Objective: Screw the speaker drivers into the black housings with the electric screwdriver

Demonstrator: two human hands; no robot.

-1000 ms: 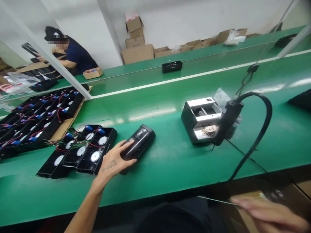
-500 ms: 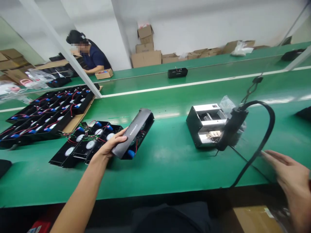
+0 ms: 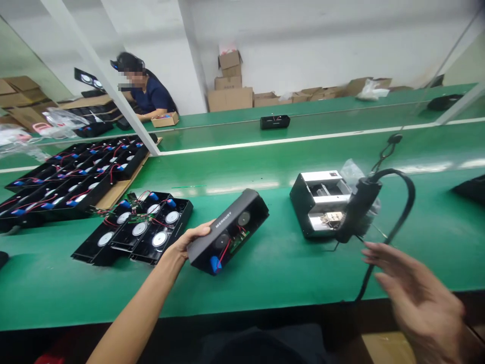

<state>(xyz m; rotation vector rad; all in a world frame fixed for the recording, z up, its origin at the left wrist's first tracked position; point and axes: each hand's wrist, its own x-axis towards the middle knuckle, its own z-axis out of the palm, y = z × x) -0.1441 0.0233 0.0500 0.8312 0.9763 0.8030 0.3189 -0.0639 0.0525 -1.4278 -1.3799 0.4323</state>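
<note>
My left hand (image 3: 189,242) is closed on one end of a black speaker housing (image 3: 214,235), held tilted above the green bench. Its open side shows two round speakers, a green circuit board, red wires and a blue connector. My right hand (image 3: 417,288) is open, blurred by motion, with its fingers stretched toward a hanging black electric screwdriver (image 3: 358,207). The screwdriver's looped cable (image 3: 403,222) passes near those fingertips; whether they touch is unclear. Behind the screwdriver stands a black and silver screw feeder (image 3: 303,205), partly covered by it.
Several open speaker housings (image 3: 146,227) lie left of my left hand, and more fill a cardboard sheet (image 3: 125,184) farther left. A slanted white post (image 3: 132,116) rises beside them. Across the bench sits a person (image 3: 153,96). Another black housing (image 3: 275,122) stands at the far side.
My left hand has moved slightly right and turned the speaker housing so its inside shows more. My right hand has come left toward the screwdriver and its cable.
</note>
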